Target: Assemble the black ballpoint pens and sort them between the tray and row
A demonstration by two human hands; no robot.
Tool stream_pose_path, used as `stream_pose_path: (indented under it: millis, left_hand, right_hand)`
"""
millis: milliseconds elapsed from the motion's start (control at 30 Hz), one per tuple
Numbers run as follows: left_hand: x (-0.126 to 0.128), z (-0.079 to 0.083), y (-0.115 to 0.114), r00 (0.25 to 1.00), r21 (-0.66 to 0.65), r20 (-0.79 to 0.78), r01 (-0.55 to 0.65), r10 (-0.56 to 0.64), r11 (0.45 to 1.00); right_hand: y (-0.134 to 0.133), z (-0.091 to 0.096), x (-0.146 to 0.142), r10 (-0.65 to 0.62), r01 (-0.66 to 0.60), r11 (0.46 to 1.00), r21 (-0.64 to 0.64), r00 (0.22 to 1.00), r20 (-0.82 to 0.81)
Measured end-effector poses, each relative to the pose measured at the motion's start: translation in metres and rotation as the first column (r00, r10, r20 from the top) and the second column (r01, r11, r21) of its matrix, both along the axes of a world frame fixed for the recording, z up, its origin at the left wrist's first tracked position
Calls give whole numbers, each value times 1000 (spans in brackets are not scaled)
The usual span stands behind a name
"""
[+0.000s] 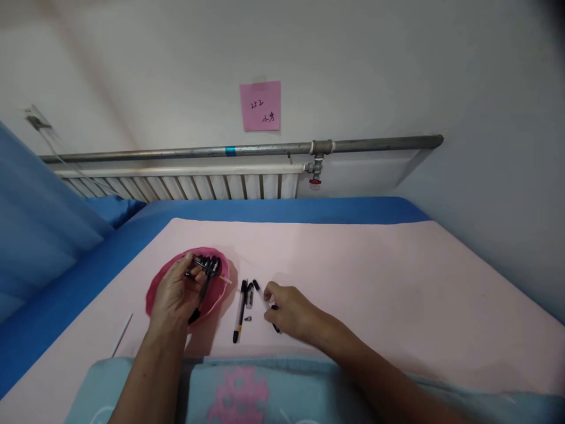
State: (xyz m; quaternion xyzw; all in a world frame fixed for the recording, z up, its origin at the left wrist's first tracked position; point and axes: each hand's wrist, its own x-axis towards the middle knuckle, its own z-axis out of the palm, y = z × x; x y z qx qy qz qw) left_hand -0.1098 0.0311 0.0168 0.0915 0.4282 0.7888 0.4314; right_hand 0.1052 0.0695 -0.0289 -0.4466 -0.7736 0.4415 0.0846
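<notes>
My left hand (pixel 179 288) is over a pink scalloped basket (pixel 152 291), its fingers curled round a black pen. Several black pens (pixel 207 282) lie bunched in the basket beside those fingers, partly hidden by them. On the pale pink table cover, my right hand (pixel 289 309) has its thumb and fingers closed round a clear-barrelled pen (pixel 260 290) with black ends. Just left of it lie another black pen (pixel 241 312), a clear pen cap with a black clip (pixel 249 296) and a tiny dark conical piece (pixel 248 318).
A thin white stick (pixel 122 335) lies left of the basket. The pink cover (pixel 353 282) rests on a blue surface (pixel 282 210). Teal fabric (pixel 304 388) with a pink pattern is at the near edge. Behind are a radiator (pixel 220 186), a pipe (pixel 176 153) and a valve (pixel 315 171).
</notes>
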Motion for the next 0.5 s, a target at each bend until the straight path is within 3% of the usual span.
stream_pose_path:
  millis: [100,333,500]
  left_hand:
    - [5,-3,1,999,3,-5,40,-40,999]
    - [6,-7,1,997,-8,-19,78,-78,997]
    - [18,-9,0,980,-46,-102,167,-171,985]
  right_hand:
    - [-8,-3,-4,61,-61,995,80,998,-7]
    - [-14,-7,-12,91,-80,991,104,990,-105]
    - [-4,2,-11,-49,64,993,103,988,-149]
